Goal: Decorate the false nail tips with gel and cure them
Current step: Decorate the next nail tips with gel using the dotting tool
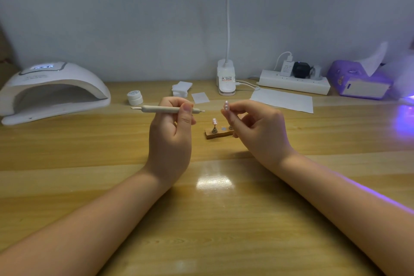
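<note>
We hold the dotting pen level in our left hand while our right hand pinches a nail tip upright above the stand, likely for inspecting its gel beads.

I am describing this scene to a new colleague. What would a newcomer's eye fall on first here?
First, the two hands at the centre: the left hand grips a dotting pen held level, and the right hand pinches a nail tip. Between them, a small stand on the table carries another tip. Next, the white lamp at far left and the purple glow at far right.
</note>
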{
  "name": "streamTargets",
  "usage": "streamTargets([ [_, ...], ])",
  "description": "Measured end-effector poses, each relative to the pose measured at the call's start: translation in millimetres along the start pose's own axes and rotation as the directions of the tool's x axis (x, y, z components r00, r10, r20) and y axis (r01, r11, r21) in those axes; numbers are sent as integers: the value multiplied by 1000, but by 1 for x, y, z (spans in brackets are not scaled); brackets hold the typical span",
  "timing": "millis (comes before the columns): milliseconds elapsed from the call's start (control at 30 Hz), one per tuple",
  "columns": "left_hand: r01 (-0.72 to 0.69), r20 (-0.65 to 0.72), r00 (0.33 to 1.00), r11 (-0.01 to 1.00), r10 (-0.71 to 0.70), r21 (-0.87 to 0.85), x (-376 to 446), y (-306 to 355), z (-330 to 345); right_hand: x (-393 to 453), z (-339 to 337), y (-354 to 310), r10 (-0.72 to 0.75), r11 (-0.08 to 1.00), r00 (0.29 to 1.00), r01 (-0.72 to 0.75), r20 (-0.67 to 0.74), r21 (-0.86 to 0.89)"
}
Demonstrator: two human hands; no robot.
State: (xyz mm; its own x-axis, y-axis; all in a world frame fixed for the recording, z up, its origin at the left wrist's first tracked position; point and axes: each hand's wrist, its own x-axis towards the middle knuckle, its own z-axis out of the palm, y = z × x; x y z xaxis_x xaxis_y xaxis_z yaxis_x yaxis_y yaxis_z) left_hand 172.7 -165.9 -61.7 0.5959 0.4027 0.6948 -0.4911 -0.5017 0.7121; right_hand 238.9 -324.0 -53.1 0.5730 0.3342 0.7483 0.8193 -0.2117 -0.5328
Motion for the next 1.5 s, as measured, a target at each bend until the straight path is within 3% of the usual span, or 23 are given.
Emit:
streamTargets([
  [233,-5,11,1000,1000,5,2,0,-1,0,0,-3,1,-49,998,999,48,-12,-43],
  [500,-15,28,1000,1000,14,13,-1,-2,1,0,1,4,-4,997,1000,4,6,-77],
  [933,-2,51,999,1000,1,25,-2,1,1,-1,7,17,286,918,953,-241,102,-314],
  [1167,-2,66,998,1000,0,25,-2,2,0,2,8,20,351,873,920,-255,174,-415],
  [1500,7,54,999,1000,-8,28,-1,-2,-1,1,-1,16,347,874,919,-244,188,-419],
])
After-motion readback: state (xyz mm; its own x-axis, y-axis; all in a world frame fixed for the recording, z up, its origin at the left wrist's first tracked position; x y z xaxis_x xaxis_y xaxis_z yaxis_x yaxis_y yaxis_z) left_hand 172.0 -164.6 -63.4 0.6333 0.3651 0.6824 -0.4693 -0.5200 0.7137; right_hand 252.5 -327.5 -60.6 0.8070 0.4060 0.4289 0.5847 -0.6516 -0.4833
